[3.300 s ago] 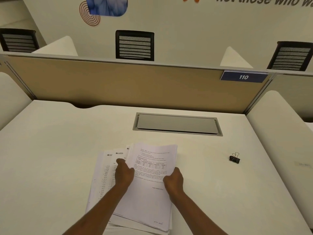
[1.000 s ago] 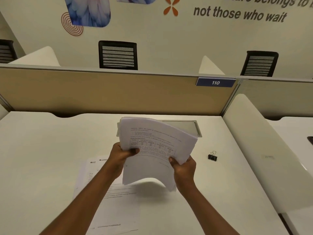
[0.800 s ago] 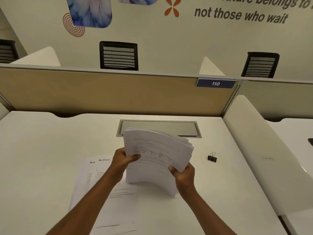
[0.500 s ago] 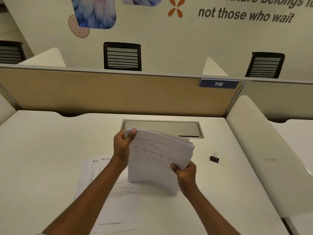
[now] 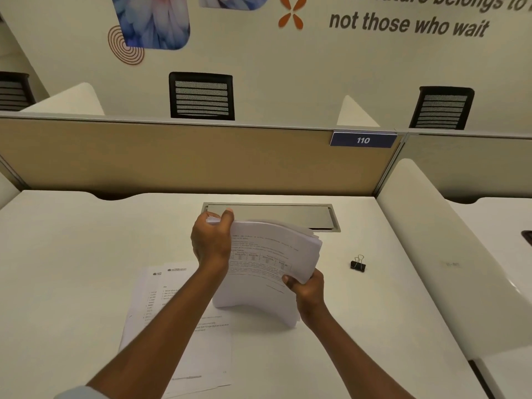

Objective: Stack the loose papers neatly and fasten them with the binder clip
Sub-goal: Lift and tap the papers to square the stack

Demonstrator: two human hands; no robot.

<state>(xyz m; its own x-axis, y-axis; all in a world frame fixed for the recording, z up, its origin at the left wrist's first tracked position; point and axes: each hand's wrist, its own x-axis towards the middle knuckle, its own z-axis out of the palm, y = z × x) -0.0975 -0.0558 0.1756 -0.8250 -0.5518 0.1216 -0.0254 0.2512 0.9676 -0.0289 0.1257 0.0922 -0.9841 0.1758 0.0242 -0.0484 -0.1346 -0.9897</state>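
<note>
My left hand and right hand grasped the bowed stack; black clip lay right, flat sheets near-left on the white tabletop.

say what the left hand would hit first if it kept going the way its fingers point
The left hand points away from the person, toward the metal flap set in the desk. That looks first in line, with the divider behind, though depth is hard to judge.

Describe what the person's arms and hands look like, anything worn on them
Both forearms are bare, and no watch, ring, bracelet or glove shows on the left hand or the right hand. Only the edge of a light blue-grey sleeve shows at the bottom of the frame, pushed up high on the left arm.
</note>
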